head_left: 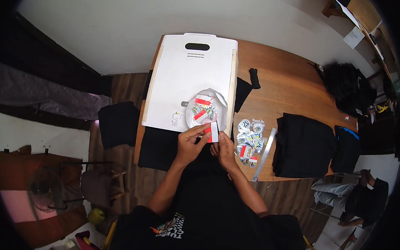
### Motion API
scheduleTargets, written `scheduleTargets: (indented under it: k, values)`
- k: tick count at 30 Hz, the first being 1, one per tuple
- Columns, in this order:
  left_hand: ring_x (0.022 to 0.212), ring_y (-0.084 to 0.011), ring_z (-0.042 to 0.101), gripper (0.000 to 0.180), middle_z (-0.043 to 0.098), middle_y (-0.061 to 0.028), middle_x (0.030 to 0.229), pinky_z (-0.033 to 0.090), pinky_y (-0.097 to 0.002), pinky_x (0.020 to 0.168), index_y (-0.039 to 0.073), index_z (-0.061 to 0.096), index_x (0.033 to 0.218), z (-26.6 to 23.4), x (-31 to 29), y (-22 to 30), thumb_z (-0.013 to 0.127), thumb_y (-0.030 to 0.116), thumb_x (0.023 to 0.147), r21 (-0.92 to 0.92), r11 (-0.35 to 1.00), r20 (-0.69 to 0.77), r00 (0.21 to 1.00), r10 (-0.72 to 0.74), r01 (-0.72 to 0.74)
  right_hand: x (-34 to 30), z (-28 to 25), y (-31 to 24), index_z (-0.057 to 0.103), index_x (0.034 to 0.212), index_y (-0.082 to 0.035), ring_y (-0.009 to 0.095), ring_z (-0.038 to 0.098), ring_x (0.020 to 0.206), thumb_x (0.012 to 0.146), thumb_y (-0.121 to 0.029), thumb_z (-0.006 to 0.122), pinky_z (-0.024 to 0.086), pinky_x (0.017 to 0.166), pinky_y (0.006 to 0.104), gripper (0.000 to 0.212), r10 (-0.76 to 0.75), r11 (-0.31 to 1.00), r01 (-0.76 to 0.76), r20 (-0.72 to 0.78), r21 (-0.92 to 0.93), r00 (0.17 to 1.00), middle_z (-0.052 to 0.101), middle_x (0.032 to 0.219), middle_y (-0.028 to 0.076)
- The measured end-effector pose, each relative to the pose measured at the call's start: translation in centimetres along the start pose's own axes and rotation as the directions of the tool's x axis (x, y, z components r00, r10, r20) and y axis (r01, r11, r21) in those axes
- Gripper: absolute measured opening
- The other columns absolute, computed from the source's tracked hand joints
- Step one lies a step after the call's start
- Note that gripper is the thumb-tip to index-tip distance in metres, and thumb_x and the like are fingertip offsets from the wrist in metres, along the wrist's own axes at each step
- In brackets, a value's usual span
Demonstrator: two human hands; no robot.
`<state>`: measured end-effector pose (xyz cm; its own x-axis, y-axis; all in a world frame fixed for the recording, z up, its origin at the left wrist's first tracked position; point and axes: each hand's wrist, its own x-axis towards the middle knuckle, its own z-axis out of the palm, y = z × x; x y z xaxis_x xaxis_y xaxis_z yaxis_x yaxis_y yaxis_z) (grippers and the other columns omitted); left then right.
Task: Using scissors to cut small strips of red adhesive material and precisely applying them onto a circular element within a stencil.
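Note:
Between my two hands is a small red-and-white rectangular piece, like a flag sticker or patch. My left hand pinches its left side. My right hand has its fingers closed at its lower right edge. Just beyond the hands, a round white container holds several patterned and red-and-white pieces. It rests on the near end of a large white panel with an oval slot. Black cloth lies under the hands and the panel's near edge.
On the wooden table, right of my hands, lie patterned stickers and a metal ruler. Folded black cloth is farther right, with a black bag behind. A person sits at the right.

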<state>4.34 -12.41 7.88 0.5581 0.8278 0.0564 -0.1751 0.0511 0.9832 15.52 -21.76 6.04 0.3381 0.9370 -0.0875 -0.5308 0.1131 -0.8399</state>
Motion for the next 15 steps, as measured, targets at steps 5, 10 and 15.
scheduleTargets:
  k: [5,10,15]
  values:
    - [0.097,-0.0101,0.064,0.033,0.069,-0.0136,0.115,0.053,-0.0233,0.085,-0.006,0.066,0.123,-0.17,-0.09,-0.13,0.069,-0.007,0.09,-0.01,1.0,-0.003,1.0,-0.01,0.01,-0.11,0.13,-0.07,0.054,0.104,-0.004,0.006,0.025,0.043,0.11,-0.036,0.036,0.024,0.044,0.0248,0.037,0.007,1.0,-0.007,-0.002,0.019,1.0,0.028,0.055,-0.005]
    - [0.096,-0.0102,0.064,0.033,0.069,-0.0136,0.115,0.053,-0.0233,0.085,-0.006,0.066,0.123,-0.23,-0.22,-0.06,0.069,-0.006,0.089,0.0,0.999,0.02,0.999,-0.038,0.038,-0.01,-0.05,0.12,0.055,0.104,-0.004,0.005,0.025,0.043,0.11,-0.035,0.036,0.023,0.044,0.0246,0.036,-0.007,1.0,0.007,-0.002,-0.008,1.0,0.028,0.055,-0.005]
    - [0.097,-0.0107,0.064,0.033,0.069,-0.0139,0.115,0.054,-0.0236,0.085,-0.006,0.066,0.122,-0.43,-0.07,-0.47,0.069,-0.006,0.09,-0.004,1.0,0.016,1.0,-0.003,0.003,0.26,-0.26,0.8,0.053,0.1,-0.006,0.005,0.025,0.043,0.11,-0.037,0.036,0.023,0.044,0.0245,0.037,-0.013,0.998,0.01,-0.033,-0.066,0.999,0.027,0.055,-0.006]
